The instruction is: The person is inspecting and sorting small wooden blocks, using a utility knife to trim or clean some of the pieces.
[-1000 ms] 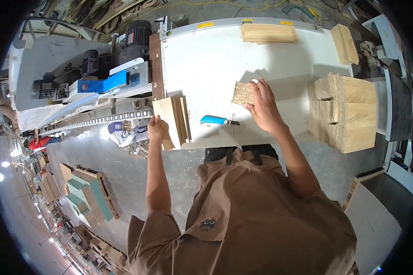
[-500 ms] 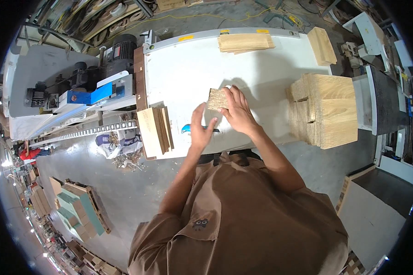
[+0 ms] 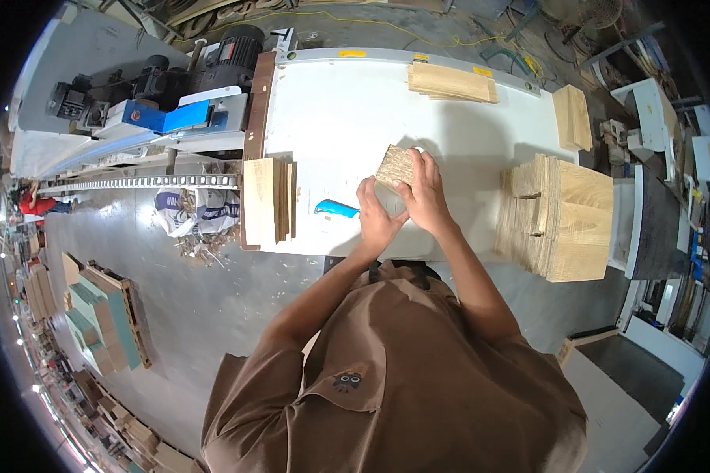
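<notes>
A: Where is the small wooden block [image 3: 394, 166] held?

B: Over the white table [image 3: 331, 118], its rough face turned up; whether it is rested on the surface cannot be told

A: And by which hand is it gripped?

B: By the right hand [image 3: 428, 195], its fingers and thumb clamped on the block

A: How is the left hand [image 3: 379, 225] placed?

B: Its thumb is held apart from its fingers, which are brought to the block's near left corner; firm contact cannot be confirmed

A: What else is laid nearby?

B: A blue-handled knife [image 3: 336, 209], left of the left hand, with upright boards [image 3: 262, 201] stood farther left
</notes>
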A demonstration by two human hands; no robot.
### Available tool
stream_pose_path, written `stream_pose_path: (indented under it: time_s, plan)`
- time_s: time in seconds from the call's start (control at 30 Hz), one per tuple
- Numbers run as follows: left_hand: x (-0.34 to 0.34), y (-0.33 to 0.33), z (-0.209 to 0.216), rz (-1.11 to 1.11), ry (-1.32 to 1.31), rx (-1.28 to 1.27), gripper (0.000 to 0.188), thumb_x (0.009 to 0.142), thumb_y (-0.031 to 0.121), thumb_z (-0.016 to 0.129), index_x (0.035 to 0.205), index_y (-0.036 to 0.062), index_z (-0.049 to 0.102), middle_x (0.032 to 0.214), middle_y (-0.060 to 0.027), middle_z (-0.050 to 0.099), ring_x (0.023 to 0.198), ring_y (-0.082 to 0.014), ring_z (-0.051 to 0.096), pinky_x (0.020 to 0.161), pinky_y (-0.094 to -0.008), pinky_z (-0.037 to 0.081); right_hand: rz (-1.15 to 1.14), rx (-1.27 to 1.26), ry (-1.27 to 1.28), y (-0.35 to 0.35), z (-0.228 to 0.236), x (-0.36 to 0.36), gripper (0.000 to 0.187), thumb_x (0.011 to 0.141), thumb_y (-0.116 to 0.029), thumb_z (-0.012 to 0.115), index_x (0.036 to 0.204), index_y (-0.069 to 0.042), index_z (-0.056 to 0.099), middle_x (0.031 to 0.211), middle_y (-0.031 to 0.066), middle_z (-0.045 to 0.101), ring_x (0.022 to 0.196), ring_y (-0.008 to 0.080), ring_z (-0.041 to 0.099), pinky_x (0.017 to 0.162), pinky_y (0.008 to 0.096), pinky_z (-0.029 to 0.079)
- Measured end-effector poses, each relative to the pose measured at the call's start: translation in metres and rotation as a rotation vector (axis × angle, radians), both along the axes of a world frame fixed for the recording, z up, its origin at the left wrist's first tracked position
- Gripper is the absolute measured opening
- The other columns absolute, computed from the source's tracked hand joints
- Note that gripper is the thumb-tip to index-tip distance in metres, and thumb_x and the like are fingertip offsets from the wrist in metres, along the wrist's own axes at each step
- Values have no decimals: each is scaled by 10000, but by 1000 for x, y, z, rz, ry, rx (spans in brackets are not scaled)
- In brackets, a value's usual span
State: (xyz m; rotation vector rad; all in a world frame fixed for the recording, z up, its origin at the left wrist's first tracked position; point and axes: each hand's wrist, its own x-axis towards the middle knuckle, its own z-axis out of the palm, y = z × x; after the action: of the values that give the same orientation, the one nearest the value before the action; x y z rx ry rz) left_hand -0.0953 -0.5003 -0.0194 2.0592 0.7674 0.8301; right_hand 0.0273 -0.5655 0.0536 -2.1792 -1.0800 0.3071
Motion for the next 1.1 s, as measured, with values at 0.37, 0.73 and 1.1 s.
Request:
stream_pose_path:
  time_s: [0.37, 0.73, 1.1]
  plan:
    - [-20, 29, 7, 76, -58, -13, 934, 712, 210, 956, 1468, -28, 462, 1391, -253, 560, 1242, -403, 611, 1060, -473, 523, -7, 90, 79, 5, -9, 3, 665, 1066, -342, 640, 1589, -22, 380, 1567, 261, 420, 1437, 481, 421, 1218, 560, 342]
    - [-131, 197, 88, 540, 749, 85, 901, 822, 534, 857, 1449, -39, 555, 1358, -255, 658, 1216, -451, 680, 1023, -533, 552, -37, 1, -3, 0, 21, 4, 768, 955, -258, 804, 1577, -44, 408, 1536, 207, 473, 1436, 421, 459, 1212, 528, 373]
    - [-115, 191, 38, 131, 641, 221, 1176, 829, 564, 899, 1612, -110, 338, 1606, -340, 452, 1525, -461, 425, 1252, -514, 386, -51, -37, -78, 3, 7, 4, 742, 928, -222, 824, 1535, -34, 439, 1495, 178, 512, 1398, 390, 511, 1167, 504, 438]
